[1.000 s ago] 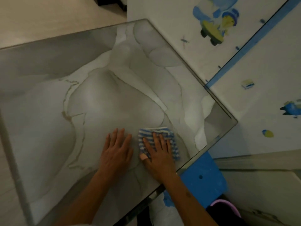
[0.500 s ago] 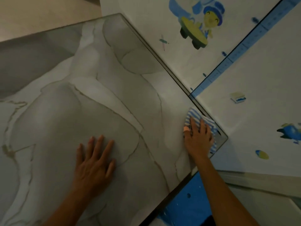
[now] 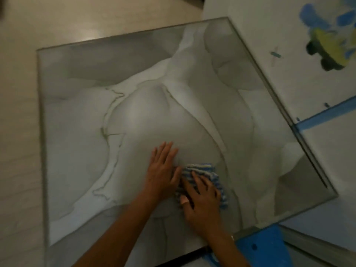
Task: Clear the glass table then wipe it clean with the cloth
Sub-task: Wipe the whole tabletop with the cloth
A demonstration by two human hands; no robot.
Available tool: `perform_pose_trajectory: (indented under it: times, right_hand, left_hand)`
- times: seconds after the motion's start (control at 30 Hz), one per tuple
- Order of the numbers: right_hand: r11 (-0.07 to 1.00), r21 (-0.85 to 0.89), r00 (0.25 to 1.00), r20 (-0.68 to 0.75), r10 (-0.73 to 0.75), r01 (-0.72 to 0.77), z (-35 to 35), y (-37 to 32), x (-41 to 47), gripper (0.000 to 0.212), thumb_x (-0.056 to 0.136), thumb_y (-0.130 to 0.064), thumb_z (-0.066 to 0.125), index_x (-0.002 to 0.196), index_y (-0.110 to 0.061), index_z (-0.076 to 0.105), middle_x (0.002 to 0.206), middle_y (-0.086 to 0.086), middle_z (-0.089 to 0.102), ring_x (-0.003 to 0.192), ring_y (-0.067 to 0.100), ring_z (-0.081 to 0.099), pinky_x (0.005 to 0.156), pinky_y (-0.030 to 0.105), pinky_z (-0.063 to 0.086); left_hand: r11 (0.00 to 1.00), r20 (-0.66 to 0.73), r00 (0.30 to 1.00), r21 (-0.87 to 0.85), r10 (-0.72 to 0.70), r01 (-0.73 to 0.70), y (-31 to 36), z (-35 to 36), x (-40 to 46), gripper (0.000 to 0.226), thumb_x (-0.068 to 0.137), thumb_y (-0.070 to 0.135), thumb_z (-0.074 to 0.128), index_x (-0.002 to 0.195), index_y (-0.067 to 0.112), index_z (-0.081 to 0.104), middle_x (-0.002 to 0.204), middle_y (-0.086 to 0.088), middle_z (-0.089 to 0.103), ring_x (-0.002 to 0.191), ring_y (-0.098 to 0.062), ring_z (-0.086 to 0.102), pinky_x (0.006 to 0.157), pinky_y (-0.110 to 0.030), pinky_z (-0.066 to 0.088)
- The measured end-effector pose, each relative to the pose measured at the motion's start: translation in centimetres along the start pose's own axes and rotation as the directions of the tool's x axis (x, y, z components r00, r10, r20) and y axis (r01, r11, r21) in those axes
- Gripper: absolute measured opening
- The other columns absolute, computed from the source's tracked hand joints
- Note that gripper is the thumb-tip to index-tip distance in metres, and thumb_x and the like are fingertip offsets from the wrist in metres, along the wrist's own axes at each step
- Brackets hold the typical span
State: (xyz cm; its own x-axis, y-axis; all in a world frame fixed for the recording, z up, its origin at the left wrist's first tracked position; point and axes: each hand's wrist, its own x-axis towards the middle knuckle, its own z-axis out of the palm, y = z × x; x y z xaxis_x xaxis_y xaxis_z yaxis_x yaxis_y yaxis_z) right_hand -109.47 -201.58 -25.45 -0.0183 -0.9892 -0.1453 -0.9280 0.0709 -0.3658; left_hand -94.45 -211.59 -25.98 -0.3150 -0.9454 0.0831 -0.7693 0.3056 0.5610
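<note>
The glass table [image 3: 92,105] fills most of the view, a grey marbled top with a clear glass edge. A blue-and-white striped cloth [image 3: 204,170] lies bunched on it near the front. My right hand [image 3: 202,201] presses flat on the cloth with fingers spread and straight, covering most of it. My left hand [image 3: 161,170] rests flat on the bare glass right beside the cloth, fingers straight, its thumb side touching the cloth's left edge.
A white play mat [image 3: 300,78] with blue cartoon prints and a blue seam strip lies on the floor to the right of the table. A blue block [image 3: 260,245] sits under the table's front right edge. Pale floor [image 3: 17,132] runs along the left.
My right hand has dragged the cloth from the table's right corner back towards the middle, next to my left hand. The view has swung left and now shows the table's left edge.
</note>
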Motion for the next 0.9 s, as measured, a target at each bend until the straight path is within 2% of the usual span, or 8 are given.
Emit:
perform_pose_trajectory:
  times: [0.1,0.17,0.3,0.4,0.53,0.67,0.77,0.9]
  right_hand:
    - [0.990,-0.086,0.994,-0.021,-0.111,0.109,0.9,-0.8,1.6,0.055,0.085,-0.048,0.048,0.139,-0.037,0.050,0.148,0.000,0.045,0.135,0.028,0.038,0.108,0.051,0.030]
    - [0.976,-0.150,0.986,-0.023,-0.165,0.159,1.8,-1.0,2.7,0.058,0.085,-0.050,0.048,0.141,-0.036,0.047,0.152,0.003,0.040,0.141,0.033,0.033,0.114,0.055,0.020]
    - [0.964,-0.185,0.977,-0.060,-0.206,0.192,3.3,-4.4,7.2,0.061,0.089,-0.044,0.042,0.146,-0.020,0.043,0.153,0.011,0.038,0.141,0.036,0.033,0.114,0.055,0.023]
    - [0.968,-0.183,0.979,-0.082,-0.188,0.171,4.4,-9.7,12.3,0.063,0.092,-0.043,0.039,0.147,-0.013,0.040,0.152,0.016,0.037,0.141,0.037,0.031,0.116,0.054,0.019]
    - [0.960,-0.173,0.973,-0.030,-0.228,0.220,6.8,-16.5,15.3,0.066,0.092,-0.048,0.036,0.146,-0.010,0.040,0.151,0.019,0.037,0.142,0.038,0.030,0.117,0.054,0.012]
    - [0.893,-0.127,0.902,0.058,-0.427,0.431,9.6,-21.0,8.9,0.069,0.090,-0.051,0.040,0.149,-0.015,0.036,0.154,0.015,0.035,0.144,0.033,0.026,0.118,0.054,0.013]
    - [0.849,-0.108,0.852,0.158,-0.499,0.517,11.3,-22.5,1.6,0.074,0.090,-0.051,0.039,0.154,-0.018,0.022,0.160,0.012,0.022,0.148,0.030,0.011,0.119,0.051,0.003]
    - [0.830,-0.078,0.813,0.269,-0.516,0.553,12.4,-22.9,-7.1,0.079,0.090,-0.054,0.040,0.156,-0.021,0.011,0.163,0.007,0.010,0.150,0.028,0.007,0.117,0.048,0.002]
  left_hand:
    - [0.997,-0.109,0.992,0.031,-0.069,0.072,-2.3,-2.4,-3.1,0.047,0.092,0.033,0.046,0.134,0.012,0.049,0.151,-0.016,0.042,0.143,-0.033,0.034,0.117,-0.054,0.024]
    - [0.975,-0.103,0.986,0.171,-0.128,0.144,-5.2,-4.4,-5.7,0.050,0.090,0.036,0.046,0.134,0.012,0.050,0.154,-0.017,0.037,0.145,-0.035,0.030,0.117,-0.056,0.022]
    - [0.870,-0.039,0.953,0.396,-0.302,0.292,-11.4,-8.7,-10.7,0.063,0.094,0.044,0.036,0.148,0.012,0.039,0.162,-0.018,0.018,0.150,-0.037,0.013,0.119,-0.060,0.014]
    - [0.805,-0.056,0.893,0.413,-0.446,0.427,-13.8,-11.3,-14.4,0.066,0.098,0.051,0.025,0.154,0.017,0.027,0.164,-0.016,0.007,0.152,-0.034,0.000,0.121,-0.058,0.008]
    - [0.757,-0.106,0.828,0.353,-0.551,0.550,-14.2,-12.5,-17.6,0.066,0.096,0.050,0.024,0.156,0.022,0.021,0.165,-0.015,0.006,0.152,-0.033,0.002,0.120,-0.058,0.009]
    - [0.748,-0.136,0.784,0.238,-0.606,0.620,-14.2,-12.7,-19.6,0.067,0.096,0.052,0.021,0.155,0.021,0.021,0.164,-0.018,0.009,0.152,-0.034,0.004,0.120,-0.057,0.010]
    - [0.713,-0.165,0.725,0.136,-0.668,0.688,-14.2,-13.3,-20.7,0.070,0.096,0.054,0.017,0.156,0.018,0.020,0.165,-0.015,0.004,0.152,-0.029,-0.001,0.122,-0.051,0.004]
    - [0.741,-0.151,0.762,0.176,-0.630,0.648,-14.4,-13.9,-23.0,0.068,0.099,0.052,0.015,0.157,0.017,0.018,0.165,-0.012,0.004,0.153,-0.026,-0.002,0.123,-0.050,0.004]
